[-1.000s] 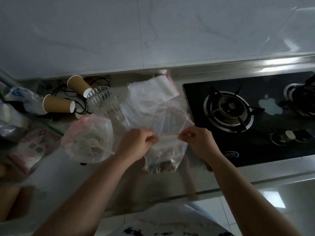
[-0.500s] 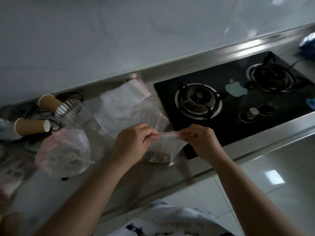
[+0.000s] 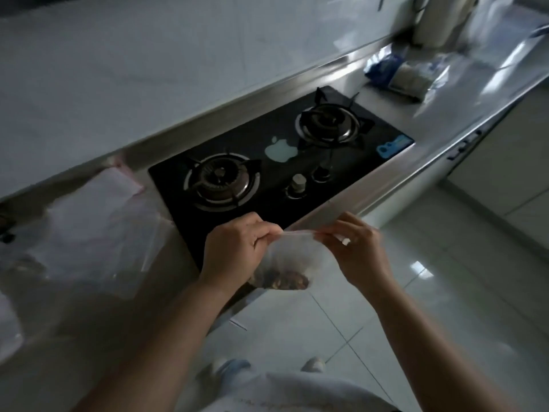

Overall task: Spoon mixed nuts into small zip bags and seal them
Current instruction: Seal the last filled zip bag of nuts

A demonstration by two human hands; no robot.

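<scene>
Both hands hold one small zip bag (image 3: 292,257) up in front of the counter edge (image 3: 395,185), over the boundary between the black gas hob (image 3: 276,173) and the tiled floor (image 3: 445,292). The left hand (image 3: 234,251) pinches the left end of the bag's top strip, its thumb and curled fingers pressed together on the plastic; the right hand (image 3: 355,251) pinches the right end in the same way, fingers bent and closed on the strip. The pink-lined zip strip (image 3: 298,232) runs taut and nearly level between the two grips, and whether it is pressed fully closed along its length cannot be told. The bag is clear and hangs below the strip, with a dark brown heap of mixed nuts (image 3: 285,279) settled in its bottom; the upper part of the bag holds nothing visible. On the steel counter to the left of the hob lies a loose spread of clear plastic bags (image 3: 98,227), one with a pinkish edge near the wall; what they hold is too blurred to tell. Far along the counter to the right of the hob sit a blue packet (image 3: 383,68) and, just beside it, a pale translucent packet (image 3: 414,78), their contents unclear.
</scene>
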